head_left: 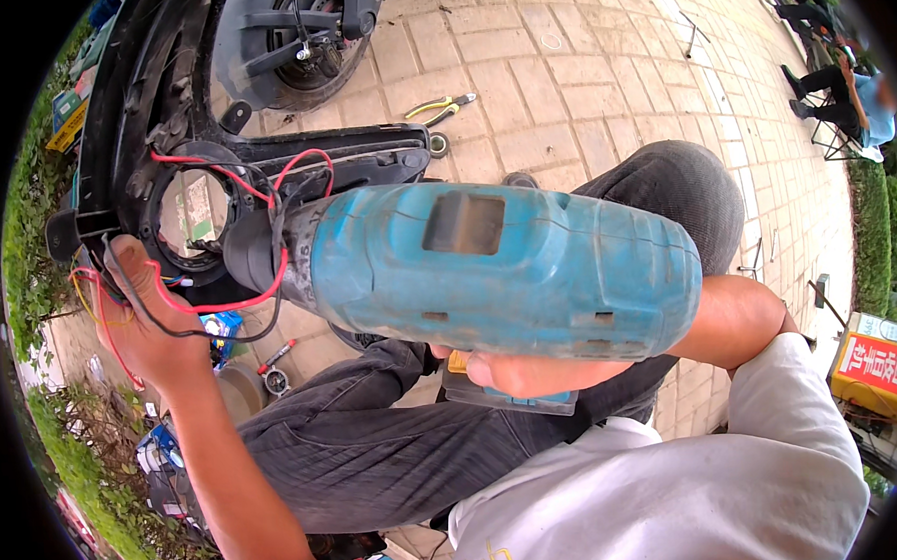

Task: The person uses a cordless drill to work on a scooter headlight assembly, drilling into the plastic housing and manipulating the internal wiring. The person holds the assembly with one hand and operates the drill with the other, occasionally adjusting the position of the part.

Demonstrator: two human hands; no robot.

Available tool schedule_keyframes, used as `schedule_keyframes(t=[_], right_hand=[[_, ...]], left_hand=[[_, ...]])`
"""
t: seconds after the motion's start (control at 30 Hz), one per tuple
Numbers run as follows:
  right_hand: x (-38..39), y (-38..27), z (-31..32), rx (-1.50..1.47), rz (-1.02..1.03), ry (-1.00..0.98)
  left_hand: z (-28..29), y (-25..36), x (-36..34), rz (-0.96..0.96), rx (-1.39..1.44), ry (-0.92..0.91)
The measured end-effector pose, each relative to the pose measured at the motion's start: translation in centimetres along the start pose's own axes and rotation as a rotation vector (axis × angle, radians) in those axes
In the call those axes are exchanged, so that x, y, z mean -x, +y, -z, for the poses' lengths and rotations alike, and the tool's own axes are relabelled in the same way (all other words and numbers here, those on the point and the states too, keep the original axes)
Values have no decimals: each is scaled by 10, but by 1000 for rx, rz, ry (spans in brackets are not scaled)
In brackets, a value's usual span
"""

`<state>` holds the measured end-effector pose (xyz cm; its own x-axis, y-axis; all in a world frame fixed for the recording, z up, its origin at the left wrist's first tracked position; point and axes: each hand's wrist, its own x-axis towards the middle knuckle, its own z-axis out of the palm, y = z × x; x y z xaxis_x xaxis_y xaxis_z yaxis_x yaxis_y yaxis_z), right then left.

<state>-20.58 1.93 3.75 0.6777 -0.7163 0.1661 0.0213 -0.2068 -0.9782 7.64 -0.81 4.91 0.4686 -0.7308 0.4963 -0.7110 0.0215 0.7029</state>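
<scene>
A blue cordless drill (528, 266) with a dark chuck lies across the middle of the view, and my right hand (553, 374) is closed round its grip from below. The chuck points left at a black plastic vehicle panel (146, 103) with a round opening. Whether the drill tip touches the panel is hidden. My left hand (165, 327) grips the panel's lower edge beside the opening, thumb up and other fingers mostly hidden. Red wire (231, 305) and black wire (160, 321) loop over that hand and past the chuck.
Yellow-handled pliers (436, 106) and a metal ring (439, 144) lie on the paving near a wheel (324, 55). A red marker-like tool (277, 357) rests below the panel. A yellow box (878, 369) stands at right; a seated person (861, 102) is farther off.
</scene>
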Motion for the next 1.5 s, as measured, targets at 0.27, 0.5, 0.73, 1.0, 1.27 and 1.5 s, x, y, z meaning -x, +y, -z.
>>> schedule_keyframes(t=[0.27, 0.5, 0.73, 1.0, 1.27, 1.5], right_hand=[[-1, 1, -1, -20, 6, -10], [-3, 1, 1, 116, 97, -27], [-5, -3, 4, 140, 155, -59], [0, 3, 3, 199, 184, -46], [0, -3, 6, 149, 151, -79], [3, 3, 4, 246, 311, 12]], left_hand=[[-2, 4, -3, -49, 18, -12], [1, -4, -5, -385, -298, 12], [-3, 0, -2, -235, -153, 29], [-5, 8, -1, -148, -68, 37], [-6, 12, -3, -124, -67, 69], [-7, 16, -1, -72, -53, 64]])
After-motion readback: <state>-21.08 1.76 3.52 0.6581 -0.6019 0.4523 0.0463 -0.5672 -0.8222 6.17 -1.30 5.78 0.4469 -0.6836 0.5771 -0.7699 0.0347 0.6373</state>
